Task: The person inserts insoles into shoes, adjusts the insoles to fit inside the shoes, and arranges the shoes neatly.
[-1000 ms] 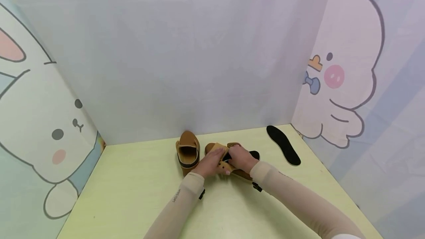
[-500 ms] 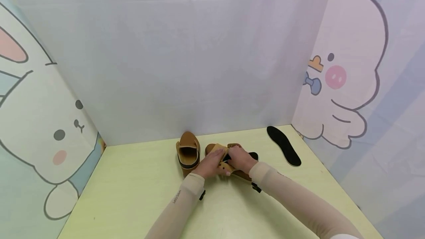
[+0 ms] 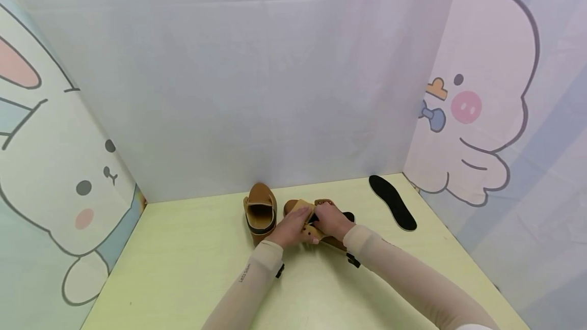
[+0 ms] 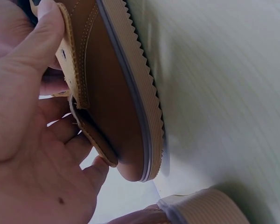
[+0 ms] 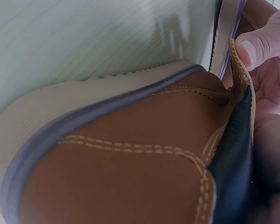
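Observation:
A brown leather shoe (image 3: pixel 335 242) with a ridged tan sole lies on the table under both hands, toe to the left. My left hand (image 3: pixel 290 229) grips its front, with the thumb (image 4: pixel 49 23) holding the tan-lined flap (image 4: pixel 70 56) folded back. My right hand (image 3: pixel 334 220) has its bent fingers down in the shoe's opening, where the fingertips are hidden. A black insole (image 3: pixel 350 216) runs from beneath that hand, and its rounded end shows at the heel. Along the opening, the right wrist view shows a dark collar (image 5: pixel 233 158).
A matching brown shoe (image 3: pixel 261 195) stands just left of my left hand, toe toward the back wall. Another black insole (image 3: pixel 393 202) lies flat at the back right. Printed cloth walls (image 3: pixel 229 90) enclose the pale yellow table (image 3: pixel 183 258) at back and sides.
The insole's visible end has slid slightly left toward the shoe, and my right hand has shifted slightly left with it. My left hand keeps its hold on the flap.

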A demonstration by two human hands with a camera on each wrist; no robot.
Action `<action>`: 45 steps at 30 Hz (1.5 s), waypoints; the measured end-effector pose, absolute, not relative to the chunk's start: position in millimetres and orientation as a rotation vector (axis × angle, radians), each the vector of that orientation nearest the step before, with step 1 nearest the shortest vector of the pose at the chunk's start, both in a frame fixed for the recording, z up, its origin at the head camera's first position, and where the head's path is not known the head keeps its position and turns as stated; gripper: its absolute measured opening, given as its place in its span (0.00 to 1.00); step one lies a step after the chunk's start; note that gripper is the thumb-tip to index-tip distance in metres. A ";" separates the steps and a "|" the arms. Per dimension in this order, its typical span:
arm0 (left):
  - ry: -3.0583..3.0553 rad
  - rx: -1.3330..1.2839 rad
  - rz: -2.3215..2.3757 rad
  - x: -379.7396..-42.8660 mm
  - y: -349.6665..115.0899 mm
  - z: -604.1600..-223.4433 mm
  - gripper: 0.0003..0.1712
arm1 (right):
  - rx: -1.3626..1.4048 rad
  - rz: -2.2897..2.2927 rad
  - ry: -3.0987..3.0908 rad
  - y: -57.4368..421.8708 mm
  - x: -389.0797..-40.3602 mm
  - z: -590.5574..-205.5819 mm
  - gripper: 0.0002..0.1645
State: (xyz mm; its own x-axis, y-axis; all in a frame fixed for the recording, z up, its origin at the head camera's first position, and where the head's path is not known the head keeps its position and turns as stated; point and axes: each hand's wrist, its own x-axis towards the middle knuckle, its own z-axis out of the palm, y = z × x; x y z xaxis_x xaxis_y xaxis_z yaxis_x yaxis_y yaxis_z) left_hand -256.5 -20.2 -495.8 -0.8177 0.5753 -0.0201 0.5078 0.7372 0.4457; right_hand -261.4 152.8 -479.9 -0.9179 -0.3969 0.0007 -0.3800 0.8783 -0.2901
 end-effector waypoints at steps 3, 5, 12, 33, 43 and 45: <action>2.782 0.877 0.643 -255.5 -20.2 -495.4 0.56 | -0.609 -0.439 2.995 151.9 -260.9 -480.5 0.11; 2.782 0.879 0.641 -254.8 -20.2 -495.1 0.57 | -0.610 -0.431 3.003 151.8 -261.1 -481.4 0.11; 2.764 0.870 0.668 -254.1 -20.6 -494.1 0.57 | -0.592 -0.421 3.031 152.6 -261.8 -482.4 0.09; 2.761 0.881 0.645 -255.8 -18.7 -494.5 0.56 | -0.673 -0.303 3.064 152.6 -263.3 -483.7 0.11; 2.753 0.891 0.651 -255.7 -18.5 -495.2 0.57 | -0.649 -0.390 3.062 152.1 -265.6 -490.2 0.11; 2.753 0.891 0.660 -256.2 -19.0 -496.0 0.57 | -0.647 -0.391 3.060 151.4 -265.7 -490.6 0.11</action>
